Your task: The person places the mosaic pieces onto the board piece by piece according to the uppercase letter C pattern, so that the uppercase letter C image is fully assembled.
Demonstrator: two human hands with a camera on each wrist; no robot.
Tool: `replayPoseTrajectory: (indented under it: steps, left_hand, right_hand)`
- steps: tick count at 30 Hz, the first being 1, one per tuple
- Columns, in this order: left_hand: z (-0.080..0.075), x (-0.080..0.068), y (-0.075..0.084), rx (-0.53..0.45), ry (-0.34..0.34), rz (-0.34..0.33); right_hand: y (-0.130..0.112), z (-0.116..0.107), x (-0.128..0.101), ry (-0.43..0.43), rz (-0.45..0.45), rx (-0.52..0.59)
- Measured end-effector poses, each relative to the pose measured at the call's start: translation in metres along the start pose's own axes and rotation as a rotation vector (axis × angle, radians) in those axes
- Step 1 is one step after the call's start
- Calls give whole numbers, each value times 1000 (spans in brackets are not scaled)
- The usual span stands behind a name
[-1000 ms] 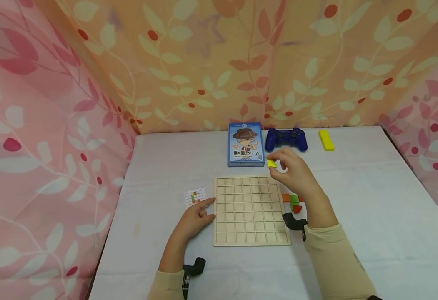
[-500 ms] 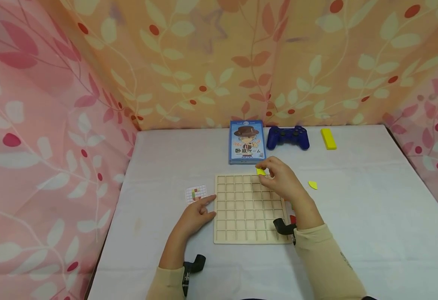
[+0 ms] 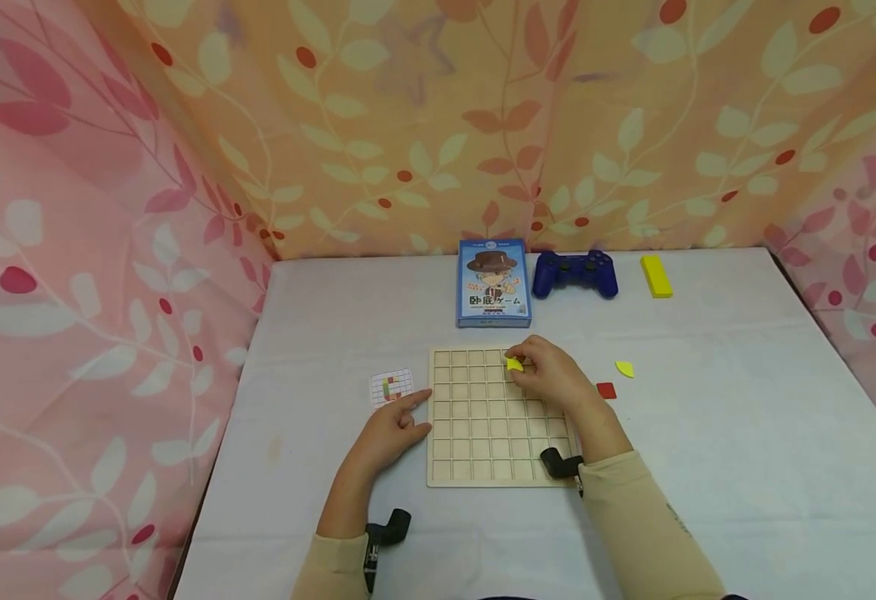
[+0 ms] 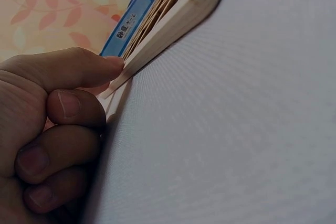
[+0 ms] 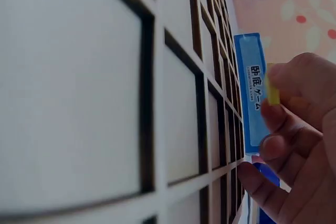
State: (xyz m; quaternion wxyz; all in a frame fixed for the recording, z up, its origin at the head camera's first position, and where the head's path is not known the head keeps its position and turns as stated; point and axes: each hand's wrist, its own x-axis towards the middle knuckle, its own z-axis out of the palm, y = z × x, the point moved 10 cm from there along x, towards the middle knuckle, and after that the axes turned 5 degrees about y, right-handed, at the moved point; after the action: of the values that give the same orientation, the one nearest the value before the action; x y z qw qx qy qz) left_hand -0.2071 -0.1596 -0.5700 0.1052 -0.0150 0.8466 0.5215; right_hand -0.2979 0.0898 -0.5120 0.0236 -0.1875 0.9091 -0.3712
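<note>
A small yellow tile (image 3: 514, 364) is pinched between the thumb and fingertips of my right hand (image 3: 553, 375), over the far right part of the wooden grid board (image 3: 473, 452). The right wrist view shows the tile edge-on, raised above the cells. My left hand (image 3: 382, 439) rests at the board's left edge, touching it with outstretched index finger and thumb; its other fingers (image 4: 65, 142) are curled in. Partly behind the left index finger lies a small pattern card (image 3: 390, 385) with coloured squares.
To the board's right lie a yellow leaf-shaped tile (image 3: 625, 369) and a red tile (image 3: 606, 390); the right forearm covers other pieces. Along the back stand a blue game box (image 3: 493, 283), a blue game controller (image 3: 575, 275) and a yellow bar (image 3: 656, 277).
My right hand has carried the yellow tile left and nearer, from beside the blue box onto the board's far part. The left hand stays at the board's edge.
</note>
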Motion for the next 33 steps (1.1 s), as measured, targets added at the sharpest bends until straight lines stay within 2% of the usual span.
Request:
replayPoseTrajectory:
  steps: [10,18,23,33]
  left_hand:
    - [0,-1,0,2,6,-8]
    - [0,0,0,5,13,-1]
    - [0,-1,-1,-1,15,-3]
    - [1,-1,1,-1,15,4]
  right_hand:
    - [5,11,-3,-54,2,-42]
    - [4,14,-5,-39,-19,-53]
    - [5,12,-7,-33,10,-38]
    - [14,4,-8,55,120,-9]
